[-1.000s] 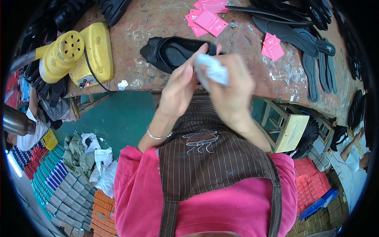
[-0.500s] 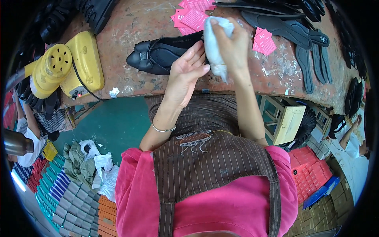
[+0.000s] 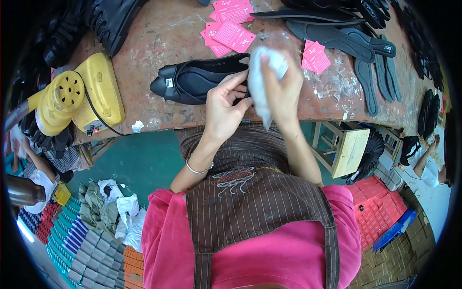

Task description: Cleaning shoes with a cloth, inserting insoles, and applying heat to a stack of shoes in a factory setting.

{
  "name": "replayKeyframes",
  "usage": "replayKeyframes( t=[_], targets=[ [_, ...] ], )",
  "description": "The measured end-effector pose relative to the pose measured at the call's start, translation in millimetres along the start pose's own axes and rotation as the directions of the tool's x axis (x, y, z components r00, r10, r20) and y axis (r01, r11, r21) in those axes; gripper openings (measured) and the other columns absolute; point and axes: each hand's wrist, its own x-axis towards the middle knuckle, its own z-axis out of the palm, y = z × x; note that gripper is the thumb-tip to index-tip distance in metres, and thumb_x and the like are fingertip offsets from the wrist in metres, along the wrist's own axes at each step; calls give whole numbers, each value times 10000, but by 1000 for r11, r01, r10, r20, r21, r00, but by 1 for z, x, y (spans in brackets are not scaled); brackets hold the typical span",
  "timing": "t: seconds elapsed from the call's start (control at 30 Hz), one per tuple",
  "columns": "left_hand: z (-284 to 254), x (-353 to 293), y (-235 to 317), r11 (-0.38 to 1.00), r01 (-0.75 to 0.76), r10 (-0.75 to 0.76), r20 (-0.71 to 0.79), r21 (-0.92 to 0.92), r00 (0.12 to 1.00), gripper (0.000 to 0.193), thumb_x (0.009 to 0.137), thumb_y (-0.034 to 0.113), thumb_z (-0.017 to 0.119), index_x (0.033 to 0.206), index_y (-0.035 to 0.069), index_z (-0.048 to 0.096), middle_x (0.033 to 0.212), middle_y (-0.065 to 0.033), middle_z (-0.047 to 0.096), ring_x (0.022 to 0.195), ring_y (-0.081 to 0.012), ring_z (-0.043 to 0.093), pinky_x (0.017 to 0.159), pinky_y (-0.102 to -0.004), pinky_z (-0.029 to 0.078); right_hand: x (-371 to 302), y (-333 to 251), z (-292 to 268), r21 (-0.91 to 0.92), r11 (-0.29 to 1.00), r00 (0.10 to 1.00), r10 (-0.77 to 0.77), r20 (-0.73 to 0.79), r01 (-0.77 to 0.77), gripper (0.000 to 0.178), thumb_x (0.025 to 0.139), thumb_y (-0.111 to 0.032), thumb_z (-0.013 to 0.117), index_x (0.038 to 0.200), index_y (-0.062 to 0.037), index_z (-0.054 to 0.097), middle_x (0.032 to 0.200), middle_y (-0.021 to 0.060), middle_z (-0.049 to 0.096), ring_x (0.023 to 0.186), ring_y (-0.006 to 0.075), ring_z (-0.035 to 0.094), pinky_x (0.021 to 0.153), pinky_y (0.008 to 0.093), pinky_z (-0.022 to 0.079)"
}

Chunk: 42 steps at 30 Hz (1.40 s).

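A black flat shoe with a pointed toe and a bow lies on the worn workbench, its toe to the left. My left hand is at the shoe's heel end, its fingers curled against the near side and the thumb bent toward them. A bunched white cloth is gripped in my right hand. The cloth presses against the back of the shoe and hides most of the heel.
Pink tags lie beyond the shoe, and more pink tags are to the right near grey insoles. At the left stands a yellow heat-blower-like device with a cord. Black shoes crowd the far left.
The cloth and my right hand have come slightly nearer to me. My left fingers, more outstretched before, now curl in at the shoe's heel. The whole view has shifted a little.
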Motion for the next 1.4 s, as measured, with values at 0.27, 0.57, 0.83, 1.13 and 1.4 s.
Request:
replayKeyframes(
  t=[0.27, 0.57, 0.83, 1.13, 1.4],
  targets=[
    [7, -7, -3, 994, -52, 41, -117, -96, 992, 488, 791, -245, 554, 1247, -77, 602, 1081, -46, 571, 1036, -126, 597, 922, -246, 489, 13, 4, 12, -396, 857, 937, -348, 28, 330, 161, 807, -73, 684, 860, -18, 542, 780, 204, 561, 723, 427, 581, 601, 490, 460],
    [3, -8, 1, 995, -55, 41, -154, -87, 987, 417, 745, -269, 493, 1075, -76, 661, 1061, -44, 526, 1010, -128, 545, 922, -239, 440, 2, -3, 23, -369, 848, 920, -387, 60, 381, 173, 766, -59, 695, 822, -32, 533, 783, 180, 565, 729, 389, 603, 604, 460, 491],
    [7, -21, 4, 987, -108, 85, -181, -122, 980, 430, 782, -262, 496, 1136, -75, 653, 1001, -33, 479, 942, -102, 509, 905, -211, 443, 12, -2, 21, -399, 844, 927, -371, 47, 358, 168, 755, -54, 687, 796, -26, 527, 763, 176, 569, 699, 392, 600, 603, 458, 483],
    [-16, -27, 7, 993, -35, 33, -21, -108, 999, 502, 809, -261, 472, 1253, -66, 600, 1105, -61, 523, 1053, -141, 560, 948, -268, 488, 33, 2, 15, -370, 903, 976, -206, 73, 218, 224, 818, -213, 724, 853, -14, 625, 720, 182, 645, 663, 382, 645, 604, 439, 498],
    [-47, -40, 29, 993, 43, -31, 98, -114, 995, 581, 759, -271, 515, 1293, -46, 470, 1239, -122, 478, 1036, -164, 596, 938, -298, 529, 33, -25, -32, 195, 980, 855, -76, 513, -30, 192, 859, -158, 726, 988, -18, 698, 833, 46, 703, 733, 117, 671, 620, 265, 538]
  ],
)
